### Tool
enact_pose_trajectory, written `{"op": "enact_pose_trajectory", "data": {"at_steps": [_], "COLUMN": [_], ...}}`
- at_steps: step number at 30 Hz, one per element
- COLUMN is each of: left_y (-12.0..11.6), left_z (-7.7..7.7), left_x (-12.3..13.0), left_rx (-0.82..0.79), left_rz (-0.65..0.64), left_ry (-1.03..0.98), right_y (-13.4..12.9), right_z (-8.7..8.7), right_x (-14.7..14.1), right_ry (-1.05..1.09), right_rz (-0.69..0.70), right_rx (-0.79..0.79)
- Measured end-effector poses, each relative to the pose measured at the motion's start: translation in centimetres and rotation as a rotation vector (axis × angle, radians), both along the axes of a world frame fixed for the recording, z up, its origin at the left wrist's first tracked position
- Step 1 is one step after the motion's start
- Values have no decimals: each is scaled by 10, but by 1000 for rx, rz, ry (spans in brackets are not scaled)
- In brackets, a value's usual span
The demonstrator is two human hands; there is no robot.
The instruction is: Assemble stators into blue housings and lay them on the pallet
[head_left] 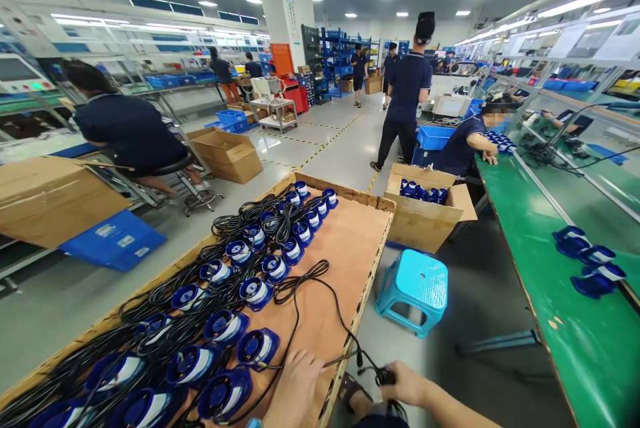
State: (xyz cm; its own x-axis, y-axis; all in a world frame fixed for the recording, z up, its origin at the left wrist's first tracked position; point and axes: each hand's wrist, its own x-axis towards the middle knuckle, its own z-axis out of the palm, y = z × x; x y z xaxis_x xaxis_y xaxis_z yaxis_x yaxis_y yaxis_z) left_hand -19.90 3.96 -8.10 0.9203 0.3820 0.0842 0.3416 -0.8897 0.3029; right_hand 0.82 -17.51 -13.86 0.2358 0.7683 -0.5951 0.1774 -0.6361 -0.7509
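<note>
My left hand (296,381) is low over the wooden tray, its fingers curled over a black cable (340,358) that runs out on both sides of it. Just left of it sits a blue round unit (259,347) with a white label band and wires at its side. Beyond the tray's right edge, my right hand (406,385) is closed around a bunched black cable (385,375). Loose plug ends hang by its fingers. A loop of cable (313,271) lies on the brown board ahead of my hands.
The wooden tray (389,218) holds rows of blue units with coiled black cables. Right of it stand a turquoise stool (420,281), a carton (425,225) of blue units and a green workbench (530,215). A seated person (460,145) works there; another person (407,91) stands ahead.
</note>
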Motion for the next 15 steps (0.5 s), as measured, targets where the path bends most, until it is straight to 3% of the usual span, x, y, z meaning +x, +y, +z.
{"op": "enact_pose_trajectory", "data": {"at_steps": [4,7,10,13,15], "left_y": [-7,-11,-3,7,8], "left_z": [20,35,44,48,47], "left_x": [-26,-50,-79,-111,-130], "left_rx": [-72,-44,28,107,169], "left_rz": [-35,63,258,440,509], "left_ry": [-210,-375,-472,-454,-412], "right_y": [-56,-50,2,89,155], "right_z": [25,68,118,154,165], "right_x": [-8,-16,-8,9,15], "right_ry": [185,61,-63,-72,-65], "right_rz": [19,139,307,451,518], "right_rx": [-47,-33,119,246,268]}}
